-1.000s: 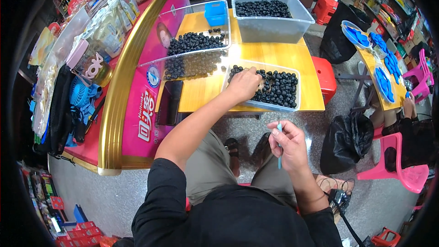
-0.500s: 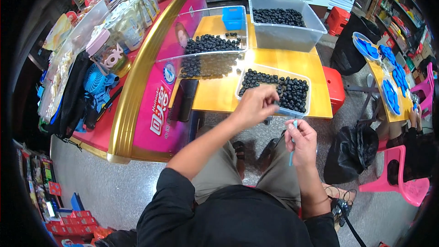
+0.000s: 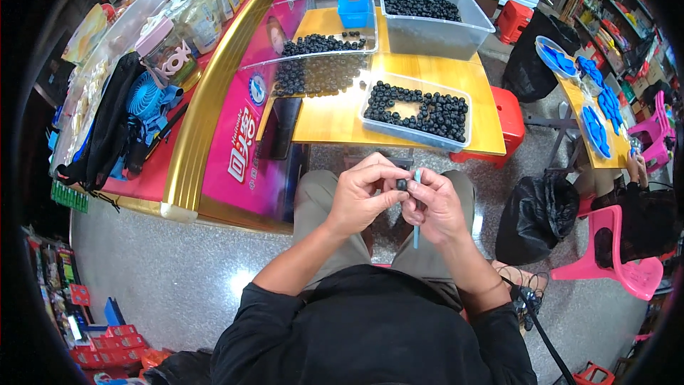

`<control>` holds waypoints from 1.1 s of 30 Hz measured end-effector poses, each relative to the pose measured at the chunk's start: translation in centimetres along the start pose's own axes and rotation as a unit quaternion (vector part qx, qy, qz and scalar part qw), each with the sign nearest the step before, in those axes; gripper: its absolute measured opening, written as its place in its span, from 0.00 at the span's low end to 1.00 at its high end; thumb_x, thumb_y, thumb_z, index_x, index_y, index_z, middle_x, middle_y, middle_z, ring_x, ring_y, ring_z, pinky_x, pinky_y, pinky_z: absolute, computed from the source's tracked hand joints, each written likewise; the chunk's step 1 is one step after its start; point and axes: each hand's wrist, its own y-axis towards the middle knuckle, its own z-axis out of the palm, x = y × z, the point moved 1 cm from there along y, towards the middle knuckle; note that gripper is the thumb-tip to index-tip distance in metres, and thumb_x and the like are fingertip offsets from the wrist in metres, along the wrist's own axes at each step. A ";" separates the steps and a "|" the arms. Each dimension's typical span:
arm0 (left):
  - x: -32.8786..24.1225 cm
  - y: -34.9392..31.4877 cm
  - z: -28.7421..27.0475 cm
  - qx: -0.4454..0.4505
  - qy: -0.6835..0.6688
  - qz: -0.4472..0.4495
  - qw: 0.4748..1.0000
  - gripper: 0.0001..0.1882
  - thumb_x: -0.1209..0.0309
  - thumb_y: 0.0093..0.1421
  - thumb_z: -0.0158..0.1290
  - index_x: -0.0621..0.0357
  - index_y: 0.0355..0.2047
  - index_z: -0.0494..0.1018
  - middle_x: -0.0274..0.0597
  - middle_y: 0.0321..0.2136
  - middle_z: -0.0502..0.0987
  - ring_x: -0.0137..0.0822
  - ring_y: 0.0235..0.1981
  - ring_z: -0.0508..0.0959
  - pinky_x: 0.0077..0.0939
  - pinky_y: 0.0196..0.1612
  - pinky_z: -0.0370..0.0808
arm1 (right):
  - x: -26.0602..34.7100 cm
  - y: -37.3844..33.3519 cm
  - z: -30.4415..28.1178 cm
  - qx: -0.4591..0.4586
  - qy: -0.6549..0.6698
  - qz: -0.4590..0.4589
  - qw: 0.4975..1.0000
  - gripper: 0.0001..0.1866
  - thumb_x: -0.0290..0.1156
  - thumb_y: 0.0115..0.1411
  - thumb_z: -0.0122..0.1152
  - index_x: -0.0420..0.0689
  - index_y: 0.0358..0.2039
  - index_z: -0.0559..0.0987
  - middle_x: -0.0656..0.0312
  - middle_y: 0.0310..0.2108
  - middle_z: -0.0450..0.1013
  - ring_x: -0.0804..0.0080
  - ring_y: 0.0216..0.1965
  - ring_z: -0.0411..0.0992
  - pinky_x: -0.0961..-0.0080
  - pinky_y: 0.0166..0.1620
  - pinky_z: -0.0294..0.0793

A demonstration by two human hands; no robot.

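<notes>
- Head view: the person sits with both hands raised together over the lap, just short of the yellow wooden table (image 3: 335,117).
- The left hand (image 3: 363,196) pinches a small dark round berry-like fruit (image 3: 401,184) between thumb and fingertips, holding it up against the other hand, seemingly so the tool can meet it.
- The right hand (image 3: 434,207) is closed round a thin pale-blue stick-like tool (image 3: 416,207), held upright with its top end beside the fruit and its lower end poking out below the fist.
- On the near edge of the table, within reach, stands a shallow clear plastic tray (image 3: 417,135) of the same dark fruits, with a bare patch in its middle.
- Further back, a large grey plastic tub (image 3: 434,28) holds more dark fruits in a layer at its bottom.
- To its left a clear flat tray (image 3: 324,64) carries a spread heap of dark fruits, and a small blue plastic box (image 3: 355,11) sits at its far end; what the box holds cannot be told.
- A black flat phone-like slab (image 3: 279,128) lies at the table's left edge.
</notes>
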 end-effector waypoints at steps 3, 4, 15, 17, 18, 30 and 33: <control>-0.4 -0.8 0.3 0.000 0.006 0.016 1.000 0.15 0.80 0.48 0.62 0.60 0.38 0.79 0.33 0.27 0.71 0.21 0.25 0.68 0.15 0.29 0.66 | -0.1 -0.5 0.4 0.007 0.005 0.002 1.000 0.02 0.26 0.61 0.56 0.43 0.34 0.73 0.66 0.18 0.68 0.84 0.14 0.59 0.87 0.16 0.55; -0.7 -0.9 0.2 -0.006 0.029 0.035 0.999 0.15 0.80 0.47 0.63 0.60 0.38 0.79 0.33 0.27 0.72 0.22 0.25 0.68 0.15 0.29 0.66 | -0.1 -0.6 0.6 0.012 0.005 0.004 1.000 0.02 0.26 0.61 0.55 0.42 0.34 0.73 0.66 0.18 0.68 0.84 0.14 0.59 0.87 0.16 0.55; -2.8 -1.5 0.1 -0.035 0.257 0.121 0.958 0.17 0.81 0.42 0.63 0.59 0.36 0.79 0.39 0.25 0.74 0.30 0.24 0.75 0.22 0.25 0.72 | -0.2 -1.3 2.2 -0.029 -0.115 -0.052 0.992 0.05 0.26 0.57 0.61 0.41 0.31 0.74 0.67 0.19 0.69 0.89 0.15 0.60 0.91 0.17 0.56; -2.8 -1.4 0.2 -0.041 0.274 0.140 0.950 0.17 0.81 0.41 0.63 0.59 0.36 0.79 0.39 0.25 0.75 0.31 0.24 0.75 0.23 0.25 0.72 | -0.2 -1.3 2.1 -0.044 -0.158 -0.069 0.984 0.05 0.26 0.55 0.62 0.41 0.30 0.74 0.67 0.19 0.69 0.89 0.15 0.61 0.91 0.17 0.56; -2.8 -1.4 0.3 -0.035 0.276 0.138 0.950 0.17 0.81 0.42 0.63 0.60 0.35 0.78 0.40 0.25 0.75 0.32 0.24 0.76 0.23 0.25 0.72 | -0.1 -1.4 2.1 -0.050 -0.169 -0.072 0.982 0.05 0.25 0.55 0.63 0.41 0.30 0.74 0.68 0.19 0.69 0.89 0.15 0.61 0.91 0.17 0.56; -1.0 -0.5 -1.4 0.020 0.113 0.123 0.986 0.11 0.80 0.47 0.62 0.62 0.32 0.77 0.40 0.26 0.76 0.30 0.24 0.74 0.20 0.27 0.70 | 0.5 -1.1 1.5 -0.017 -0.181 -0.060 0.981 0.05 0.25 0.57 0.59 0.38 0.33 0.75 0.66 0.18 0.69 0.88 0.15 0.60 0.90 0.17 0.55; 0.1 -0.3 -2.1 -0.013 0.008 0.063 0.998 0.09 0.79 0.49 0.62 0.63 0.31 0.76 0.35 0.25 0.75 0.24 0.25 0.72 0.17 0.27 0.68 | 0.4 -0.5 0.9 -0.023 -0.159 -0.038 0.986 0.06 0.24 0.58 0.57 0.37 0.36 0.76 0.64 0.18 0.69 0.86 0.15 0.60 0.89 0.17 0.55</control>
